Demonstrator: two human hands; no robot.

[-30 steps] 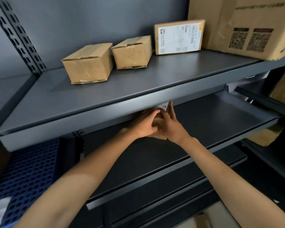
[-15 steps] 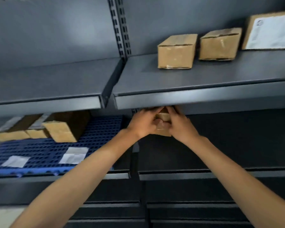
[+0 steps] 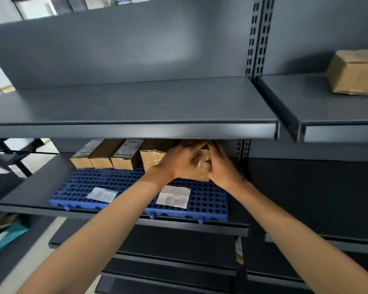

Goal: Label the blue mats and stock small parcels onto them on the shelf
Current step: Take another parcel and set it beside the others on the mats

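A blue perforated mat (image 3: 206,200) lies on the lower dark shelf (image 3: 30,192). Two white labels are stuck on its front, one at the left (image 3: 102,194) and one at the right (image 3: 173,196). Several small brown parcels (image 3: 102,158) stand in a row along the mat's back. My left hand (image 3: 179,162) and my right hand (image 3: 221,166) are both shut on a small taped parcel (image 3: 201,169), held at the right end of that row over the mat. Whether it touches the mat is hidden by my hands.
The upper shelf (image 3: 136,102) overhangs my hands closely. A brown box (image 3: 355,73) sits on the neighbouring upper shelf at the right. A slotted upright (image 3: 257,37) divides the two bays. Lower shelves run below; floor and clutter show at the left.
My view has swung left from the right bay to the left bay. Both hands have carried the small parcel across to the blue mat, beside the row of parcels.
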